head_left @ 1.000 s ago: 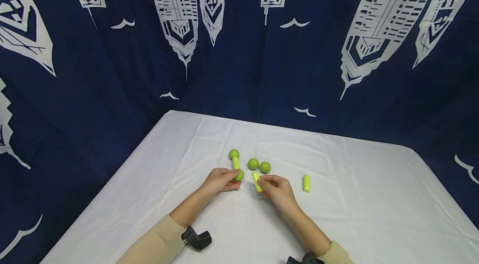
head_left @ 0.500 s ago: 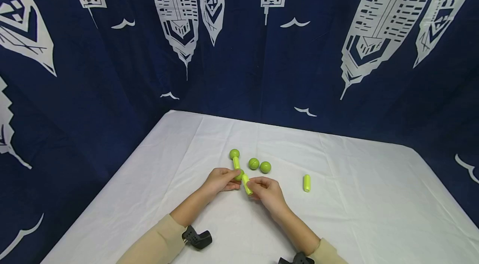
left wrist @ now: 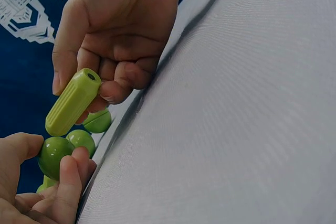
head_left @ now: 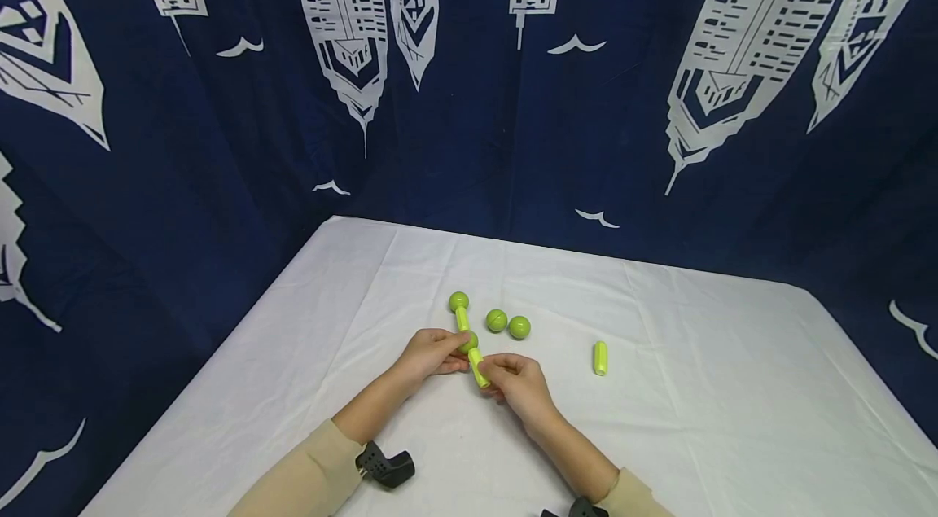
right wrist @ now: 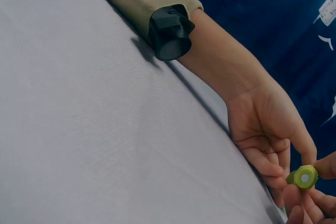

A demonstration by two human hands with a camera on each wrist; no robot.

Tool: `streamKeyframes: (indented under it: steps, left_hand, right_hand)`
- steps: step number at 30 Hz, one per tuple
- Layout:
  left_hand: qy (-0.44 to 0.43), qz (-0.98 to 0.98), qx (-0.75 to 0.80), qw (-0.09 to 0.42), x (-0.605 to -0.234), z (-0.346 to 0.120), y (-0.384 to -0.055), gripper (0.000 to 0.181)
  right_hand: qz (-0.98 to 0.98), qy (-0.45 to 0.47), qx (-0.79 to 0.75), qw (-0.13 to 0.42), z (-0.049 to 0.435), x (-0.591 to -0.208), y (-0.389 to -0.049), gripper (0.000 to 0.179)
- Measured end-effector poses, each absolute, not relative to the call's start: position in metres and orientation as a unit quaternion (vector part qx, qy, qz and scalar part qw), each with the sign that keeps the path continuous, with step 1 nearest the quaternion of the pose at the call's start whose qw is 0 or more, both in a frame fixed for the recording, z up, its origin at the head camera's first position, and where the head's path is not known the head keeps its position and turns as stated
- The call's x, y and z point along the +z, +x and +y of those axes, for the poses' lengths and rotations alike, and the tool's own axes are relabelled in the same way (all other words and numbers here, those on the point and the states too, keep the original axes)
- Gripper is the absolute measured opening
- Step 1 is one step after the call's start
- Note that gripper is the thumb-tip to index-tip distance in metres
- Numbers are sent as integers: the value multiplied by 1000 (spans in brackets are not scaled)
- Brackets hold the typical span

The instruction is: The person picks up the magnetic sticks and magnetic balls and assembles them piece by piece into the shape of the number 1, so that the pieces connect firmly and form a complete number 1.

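My left hand [head_left: 432, 354] pinches a shiny green ball [left wrist: 54, 158] between thumb and fingers. A yellow-green rod [head_left: 462, 319] runs from that ball to another green ball [head_left: 458, 302] farther back. My right hand [head_left: 515, 388] pinches a second ribbed yellow-green rod [left wrist: 73, 102], its far end right at the held ball. In the right wrist view, this rod's near end [right wrist: 305, 177] shows a round silvery spot. In the left wrist view, the back rod and ball are mostly hidden behind my left fingers.
Two loose green balls, a left one [head_left: 496, 321] and a right one [head_left: 519, 327], lie side by side just behind my hands. Another yellow-green rod [head_left: 600, 358] lies to the right on the white cloth [head_left: 733, 387]. A dark blue printed curtain [head_left: 469, 134] hangs behind the table.
My right hand has moved left, bringing its rod from apart to the end of the green ball in my left hand. The left hand has stayed in place.
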State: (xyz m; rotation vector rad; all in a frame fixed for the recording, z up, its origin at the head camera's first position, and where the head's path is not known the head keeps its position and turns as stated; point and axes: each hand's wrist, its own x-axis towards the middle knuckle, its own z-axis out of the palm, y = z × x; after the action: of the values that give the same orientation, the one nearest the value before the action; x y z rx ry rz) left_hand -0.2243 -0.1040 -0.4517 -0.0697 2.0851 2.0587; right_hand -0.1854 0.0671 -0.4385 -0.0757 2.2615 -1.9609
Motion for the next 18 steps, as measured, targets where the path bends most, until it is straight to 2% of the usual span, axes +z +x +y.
streamKeyframes:
  steps: [18]
  left_hand:
    - [-19,710,696,109,-453,-105,-225,42]
  right_hand:
    - [746,-13,-660,89,63,-440,-185,27]
